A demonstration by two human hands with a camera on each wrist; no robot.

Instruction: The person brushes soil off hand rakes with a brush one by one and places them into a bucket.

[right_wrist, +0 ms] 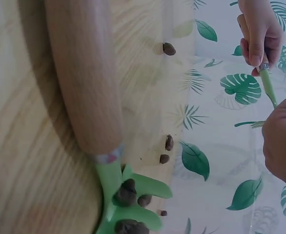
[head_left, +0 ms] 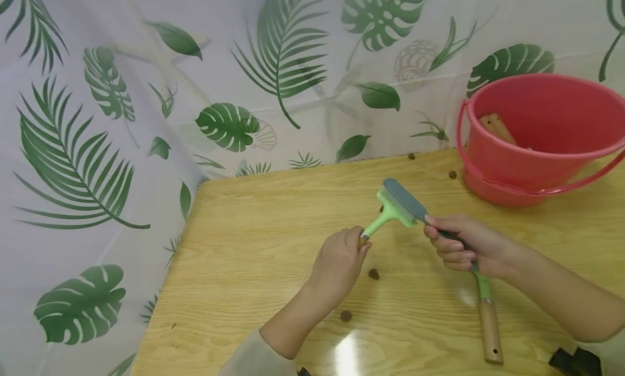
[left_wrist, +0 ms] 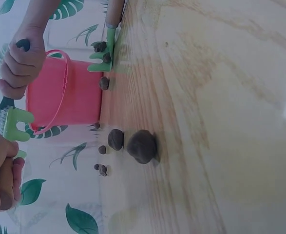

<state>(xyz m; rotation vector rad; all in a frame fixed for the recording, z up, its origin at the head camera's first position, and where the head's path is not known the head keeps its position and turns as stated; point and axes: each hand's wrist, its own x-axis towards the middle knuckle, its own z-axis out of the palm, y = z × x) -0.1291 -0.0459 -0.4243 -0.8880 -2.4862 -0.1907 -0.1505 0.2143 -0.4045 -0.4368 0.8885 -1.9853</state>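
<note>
My left hand [head_left: 340, 262] grips the wooden handle of a small green hand rake [head_left: 386, 216], its head raised above the table. A grey brush [head_left: 404, 198] is held in my right hand [head_left: 476, 244], its pale bristles against the rake's head. Beneath the right hand, a green garden fork [head_left: 483, 286] with a wooden handle lies on the table. In the right wrist view, brown lumps lie by the tines of that fork [right_wrist: 143, 187]. The left wrist view shows the brush [left_wrist: 4, 109] meeting the rake [left_wrist: 17, 122]; fingers hide part of both handles.
A red bucket [head_left: 512, 170] with wooden pieces inside stands at the back right. Several brown lumps [head_left: 373, 274] are scattered over the wooden table [head_left: 244, 246]. A leaf-patterned cloth [head_left: 303, 142] hangs along the back and left. Black objects [head_left: 576, 361] show near the right sleeve.
</note>
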